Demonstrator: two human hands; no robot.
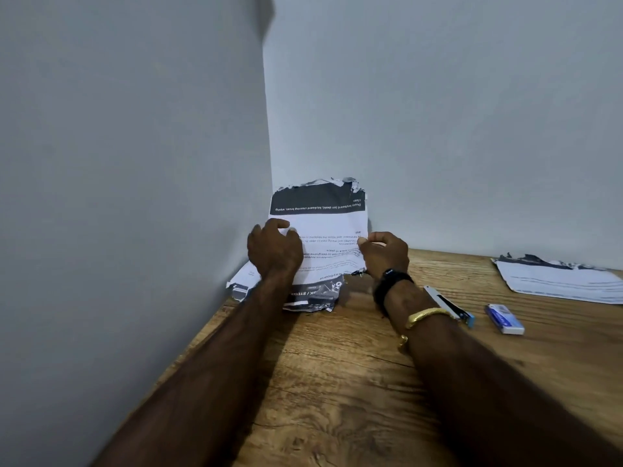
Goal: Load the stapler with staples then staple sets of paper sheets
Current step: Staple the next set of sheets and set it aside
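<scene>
Centrally, both hands pinch a torn set of paper sheets (320, 230) upright against the wall: left hand (273, 247) on one edge, right hand (387, 252) opposite. Thin and floppy, it looks best held by its edges. The stapler (450, 306) lies unheld at right.

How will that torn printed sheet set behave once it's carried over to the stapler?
Likely floppy: both the left hand and right hand hold the torn sheet set upright by its side edges. Probably fragile too, since its top and bottom edges are ragged. The stapler lies untouched on the wooden table.
</scene>
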